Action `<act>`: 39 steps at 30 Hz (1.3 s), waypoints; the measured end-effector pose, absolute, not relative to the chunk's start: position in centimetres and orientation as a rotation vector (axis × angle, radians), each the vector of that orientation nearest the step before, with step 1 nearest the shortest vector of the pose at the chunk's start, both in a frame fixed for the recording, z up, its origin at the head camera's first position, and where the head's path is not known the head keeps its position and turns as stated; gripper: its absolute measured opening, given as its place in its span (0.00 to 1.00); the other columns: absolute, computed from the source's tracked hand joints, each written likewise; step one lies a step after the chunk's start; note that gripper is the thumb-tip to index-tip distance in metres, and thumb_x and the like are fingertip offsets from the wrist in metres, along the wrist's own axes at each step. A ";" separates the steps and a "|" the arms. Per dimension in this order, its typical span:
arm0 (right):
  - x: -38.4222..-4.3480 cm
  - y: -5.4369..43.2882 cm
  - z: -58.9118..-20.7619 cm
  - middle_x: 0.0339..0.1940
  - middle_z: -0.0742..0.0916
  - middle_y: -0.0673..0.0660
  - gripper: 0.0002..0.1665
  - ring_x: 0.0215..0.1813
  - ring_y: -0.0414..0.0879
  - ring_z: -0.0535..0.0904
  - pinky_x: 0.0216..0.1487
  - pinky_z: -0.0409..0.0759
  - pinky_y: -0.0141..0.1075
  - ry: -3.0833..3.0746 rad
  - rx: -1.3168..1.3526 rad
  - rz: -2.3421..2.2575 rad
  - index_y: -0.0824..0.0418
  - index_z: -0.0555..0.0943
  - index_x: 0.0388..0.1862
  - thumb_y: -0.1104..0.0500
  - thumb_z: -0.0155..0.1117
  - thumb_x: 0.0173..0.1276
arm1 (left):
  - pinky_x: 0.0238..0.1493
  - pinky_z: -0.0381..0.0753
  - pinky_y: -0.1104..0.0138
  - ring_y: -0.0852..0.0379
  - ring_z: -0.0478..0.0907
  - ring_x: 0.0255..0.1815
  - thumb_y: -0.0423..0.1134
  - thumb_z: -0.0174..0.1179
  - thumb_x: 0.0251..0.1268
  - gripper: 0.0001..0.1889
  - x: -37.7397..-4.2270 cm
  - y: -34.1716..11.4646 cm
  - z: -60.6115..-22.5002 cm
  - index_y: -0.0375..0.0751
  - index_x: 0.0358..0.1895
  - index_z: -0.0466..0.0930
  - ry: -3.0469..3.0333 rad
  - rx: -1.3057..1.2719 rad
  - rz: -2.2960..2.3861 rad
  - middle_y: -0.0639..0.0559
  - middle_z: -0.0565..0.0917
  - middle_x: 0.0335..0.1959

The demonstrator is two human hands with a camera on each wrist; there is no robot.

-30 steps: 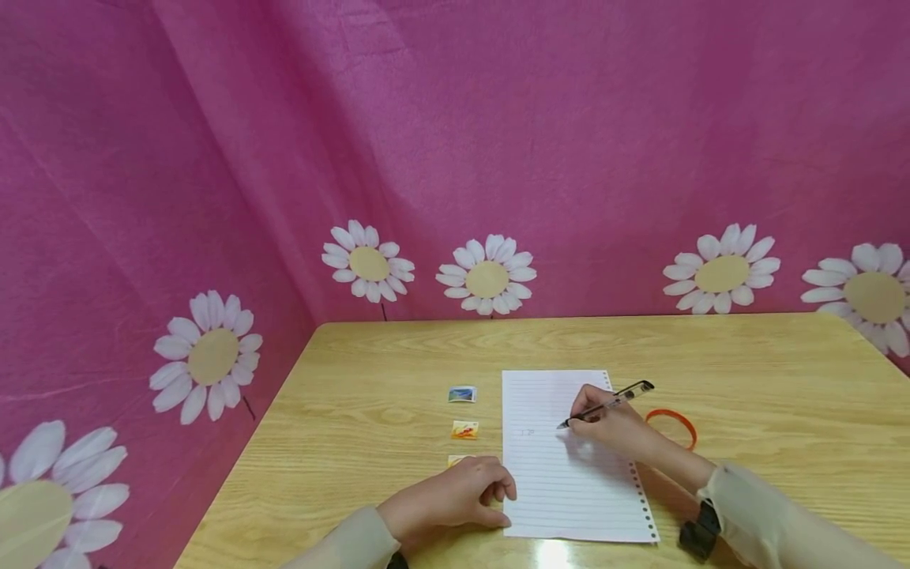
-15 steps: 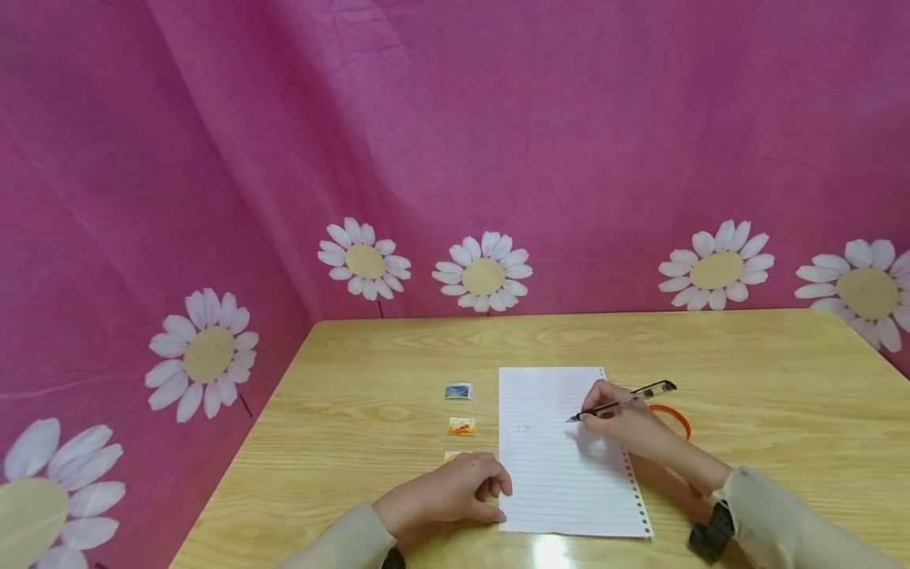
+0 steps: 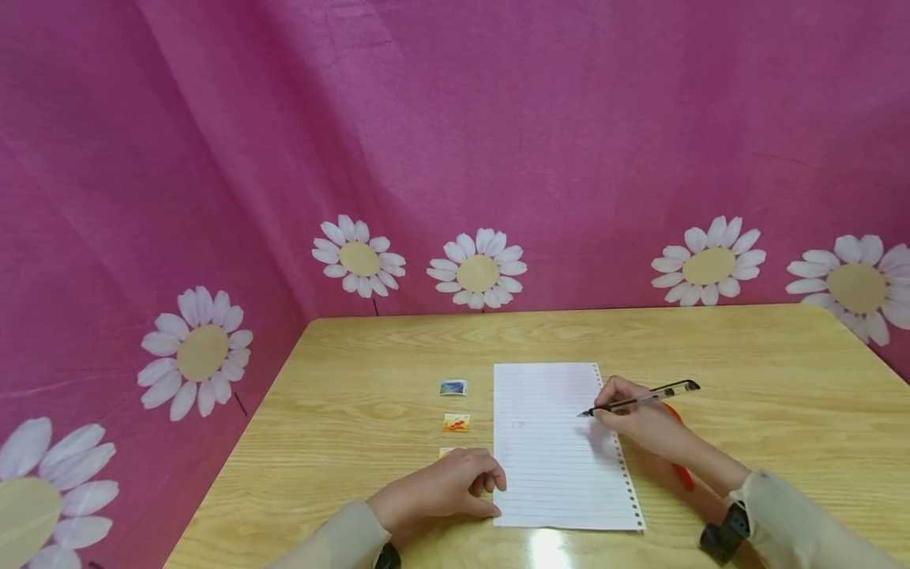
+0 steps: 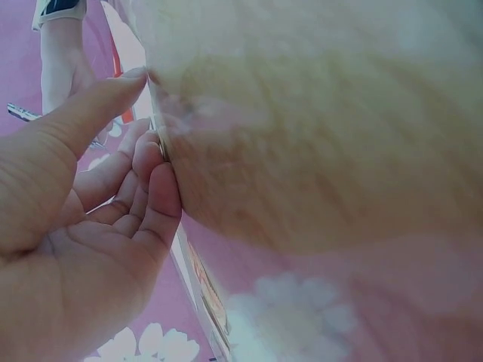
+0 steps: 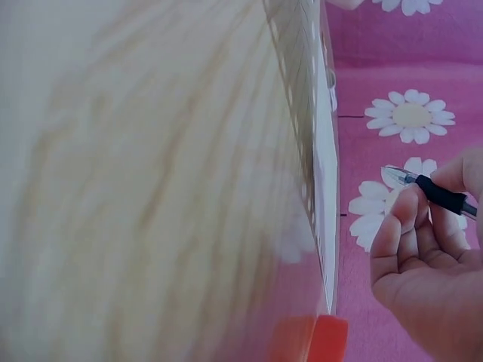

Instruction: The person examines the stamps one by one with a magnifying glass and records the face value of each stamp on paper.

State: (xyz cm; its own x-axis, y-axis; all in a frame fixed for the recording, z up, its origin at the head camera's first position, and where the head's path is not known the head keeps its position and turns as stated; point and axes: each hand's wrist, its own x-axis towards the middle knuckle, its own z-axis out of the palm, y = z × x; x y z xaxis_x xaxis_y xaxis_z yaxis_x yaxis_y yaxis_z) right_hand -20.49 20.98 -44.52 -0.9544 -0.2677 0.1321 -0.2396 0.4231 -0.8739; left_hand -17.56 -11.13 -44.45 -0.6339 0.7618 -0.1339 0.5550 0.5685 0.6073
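A lined sheet of paper (image 3: 554,474) with punched holes down its right side lies on the table, with a few small pencil-thin marks near its left edge. My right hand (image 3: 640,419) pinches a black-and-clear pen (image 3: 643,397) above the sheet's right half. In the right wrist view the pen tip stands apart from the paper (image 5: 326,166). My left hand (image 3: 455,486) rests at the sheet's lower left edge, fingers loosely bent, thumb and fingertips touching down there. Both hands also show in the left wrist view, the left hand (image 4: 98,204) large and close.
Left of the sheet lie small stamp-like picture cards: a blue one (image 3: 453,387), a yellow-and-red one (image 3: 456,423) and one (image 3: 445,452) mostly hidden by my left hand. An orange-red ring (image 3: 682,476) lies partly behind my right forearm. A pink flowered curtain (image 3: 569,142) borders the wooden table (image 3: 355,379).
My right hand has moved right with the pen, away from the written marks, covering more of the orange-red ring. The left hand stays at the sheet's edge. The whole view has shifted slightly.
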 end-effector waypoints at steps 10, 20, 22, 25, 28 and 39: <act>-20.2 22.0 -44.6 0.29 0.80 0.44 0.07 0.30 0.31 0.73 0.29 0.72 0.28 2.643 -0.505 -1.639 0.69 0.75 0.36 0.68 0.64 0.63 | 0.35 0.68 0.81 0.71 0.65 0.27 0.38 0.70 0.58 0.10 -17.6 -10.9 -44.4 0.43 0.41 0.80 2.410 1.034 0.764 0.57 0.75 0.31; -19.7 23.3 -44.7 0.32 0.81 0.45 0.08 0.30 0.33 0.73 0.28 0.73 0.30 2.585 -0.489 -1.679 0.68 0.76 0.39 0.65 0.64 0.66 | 0.35 0.68 0.81 0.72 0.65 0.28 0.39 0.70 0.58 0.10 -17.5 -10.9 -44.2 0.43 0.41 0.80 2.414 1.023 0.754 0.58 0.75 0.30; -19.6 23.7 -44.7 0.32 0.81 0.45 0.08 0.31 0.34 0.74 0.29 0.73 0.30 2.570 -0.499 -1.689 0.68 0.76 0.40 0.64 0.64 0.67 | 0.35 0.68 0.81 0.72 0.65 0.28 0.39 0.70 0.58 0.10 -17.5 -10.9 -44.2 0.43 0.41 0.80 2.418 1.022 0.747 0.59 0.75 0.30; -19.4 24.2 -44.7 0.33 0.81 0.45 0.08 0.33 0.34 0.75 0.31 0.75 0.30 2.574 -0.527 -1.689 0.67 0.76 0.40 0.64 0.63 0.68 | 0.35 0.69 0.81 0.72 0.65 0.28 0.39 0.70 0.58 0.10 -17.4 -10.9 -44.2 0.43 0.41 0.81 2.423 1.029 0.749 0.59 0.75 0.30; -19.4 24.6 -44.8 0.32 0.82 0.46 0.07 0.34 0.35 0.77 0.32 0.76 0.30 2.572 -0.539 -1.693 0.67 0.75 0.40 0.65 0.63 0.68 | 0.34 0.69 0.81 0.72 0.65 0.27 0.39 0.70 0.58 0.11 -17.4 -10.9 -44.2 0.43 0.41 0.81 2.425 1.035 0.749 0.58 0.75 0.30; -19.1 26.2 -44.6 0.32 0.83 0.47 0.08 0.31 0.37 0.77 0.31 0.75 0.33 2.593 -0.479 -1.646 0.65 0.76 0.40 0.61 0.64 0.68 | 0.34 0.69 0.81 0.73 0.64 0.27 0.38 0.70 0.58 0.11 -17.5 -10.9 -44.2 0.42 0.41 0.80 2.410 1.036 0.763 0.56 0.76 0.31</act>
